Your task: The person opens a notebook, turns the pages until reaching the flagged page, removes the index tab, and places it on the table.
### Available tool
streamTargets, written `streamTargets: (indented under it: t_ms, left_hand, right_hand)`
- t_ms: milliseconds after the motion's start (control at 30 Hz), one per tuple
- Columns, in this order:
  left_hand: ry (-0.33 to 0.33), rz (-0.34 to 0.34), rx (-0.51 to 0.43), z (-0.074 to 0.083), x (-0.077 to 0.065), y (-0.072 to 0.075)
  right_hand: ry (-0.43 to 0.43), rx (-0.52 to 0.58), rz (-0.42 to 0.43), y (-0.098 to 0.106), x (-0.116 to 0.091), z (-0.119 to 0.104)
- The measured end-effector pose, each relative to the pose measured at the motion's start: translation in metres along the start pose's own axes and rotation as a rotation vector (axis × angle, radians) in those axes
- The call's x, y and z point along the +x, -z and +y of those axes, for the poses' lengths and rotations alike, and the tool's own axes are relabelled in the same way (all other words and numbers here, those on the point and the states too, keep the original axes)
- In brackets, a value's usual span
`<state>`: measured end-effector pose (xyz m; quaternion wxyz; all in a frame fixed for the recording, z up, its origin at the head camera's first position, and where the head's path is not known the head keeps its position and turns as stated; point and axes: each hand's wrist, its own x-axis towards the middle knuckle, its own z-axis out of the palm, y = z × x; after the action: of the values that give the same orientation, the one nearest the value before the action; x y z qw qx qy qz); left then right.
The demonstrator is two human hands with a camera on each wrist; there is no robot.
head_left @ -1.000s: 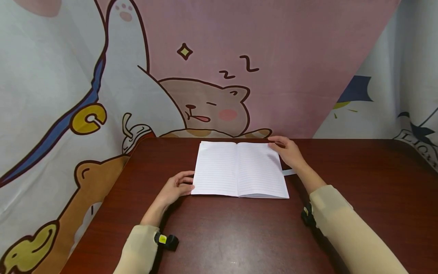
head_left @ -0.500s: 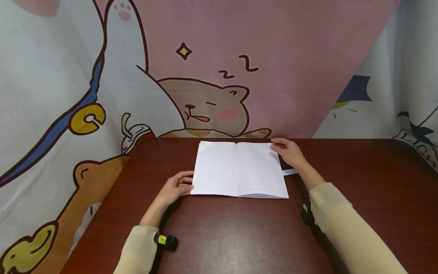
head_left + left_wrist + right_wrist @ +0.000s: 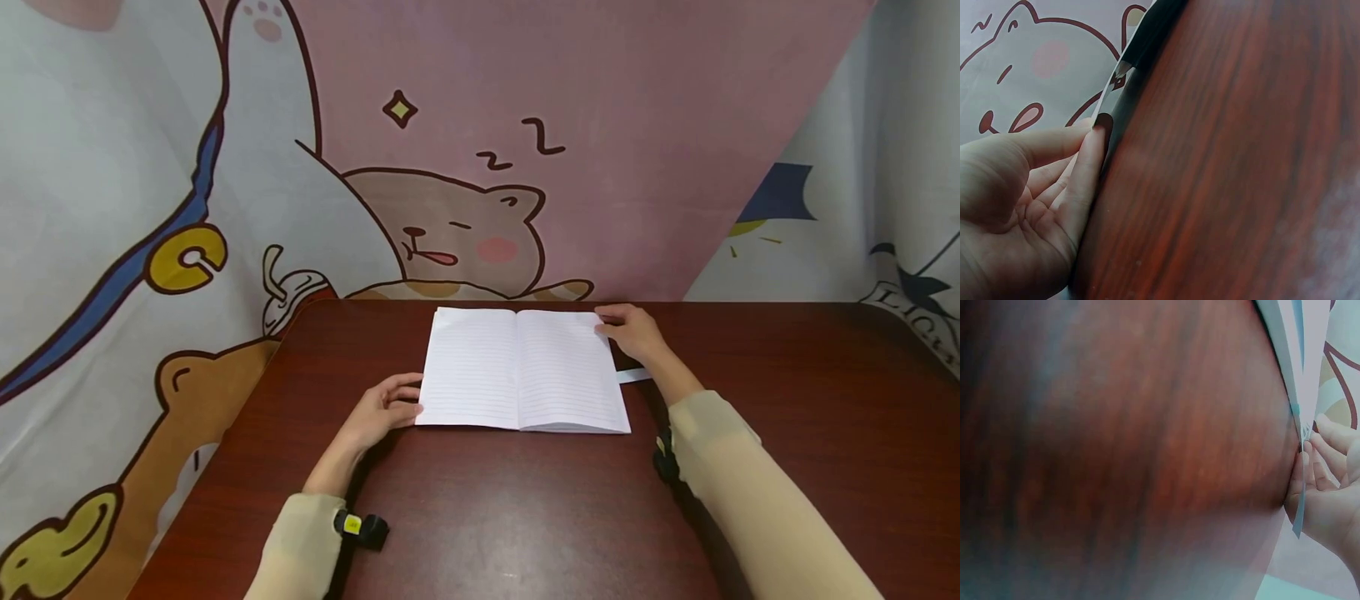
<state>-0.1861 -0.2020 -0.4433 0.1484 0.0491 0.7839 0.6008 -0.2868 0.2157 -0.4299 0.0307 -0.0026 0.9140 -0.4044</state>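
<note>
A notebook (image 3: 468,367) with white lined pages lies spread open on the brown table, its spine fold running down the middle. My left hand (image 3: 378,412) pinches its lower left edge; the left wrist view shows thumb and fingers of that hand (image 3: 1035,181) around a dark cover corner (image 3: 1105,124). At the upper right corner, my right hand (image 3: 633,333) holds the edge between thumb and fingers. A pale ribbon bookmark (image 3: 632,377) sticks out from the right side; in the right wrist view, the ribbon (image 3: 1299,515) passes by the fingers of the right hand (image 3: 1329,475).
The dark reddish-brown table (image 3: 510,517) reaches back to a cartoon-printed curtain (image 3: 637,150) directly behind the notebook. Black wrist camera mounts (image 3: 363,529) sit at both cream sleeves (image 3: 303,533). At the lower right, the notebook's pages lift slightly in a curve.
My right hand's fingers have slid outward, from over the right page to the upper right edge. The left hand keeps its place at the left edge, and the notebook stays put.
</note>
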Motion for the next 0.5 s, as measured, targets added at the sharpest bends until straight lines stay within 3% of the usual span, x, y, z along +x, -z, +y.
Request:
streamTargets:
  t_ms: [500]
  left_hand:
    - [0.009, -0.003, -0.01, 0.0002, 0.0003, 0.0004]
  right_hand:
    - [0.022, -0.056, 0.009, -0.0049, 0.0043, 0.0026]
